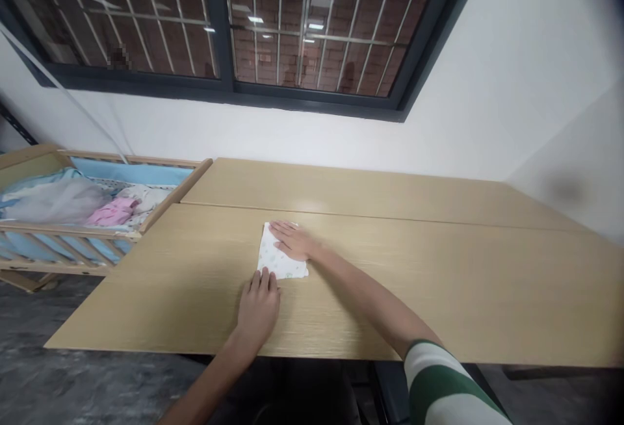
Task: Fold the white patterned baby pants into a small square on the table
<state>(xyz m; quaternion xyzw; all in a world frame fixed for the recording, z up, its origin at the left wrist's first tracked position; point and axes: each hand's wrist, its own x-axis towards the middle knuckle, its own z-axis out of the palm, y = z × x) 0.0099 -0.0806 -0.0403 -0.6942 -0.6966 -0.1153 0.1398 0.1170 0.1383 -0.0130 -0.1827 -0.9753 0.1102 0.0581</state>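
A small white cloth (270,258) with a faint dotted print lies flat on the wooden table (390,269). My right hand (292,241) rests palm down on its upper right part, fingers stretched out toward the left. At the cloth's lower left corner is my left hand (260,301), with its fingertips touching the near edge and its back turned up. The fingers of this hand lie extended on the cloth edge and tabletop. Part of the cloth is hidden under my right hand.
On the left stands a wooden crib (136,233) with blue lining, holding a pink cloth (114,211) and white netting (61,201). A seam runs across the tabletop. Behind it are a white wall (458,132) and a dark-framed window (312,103) with metal bars.
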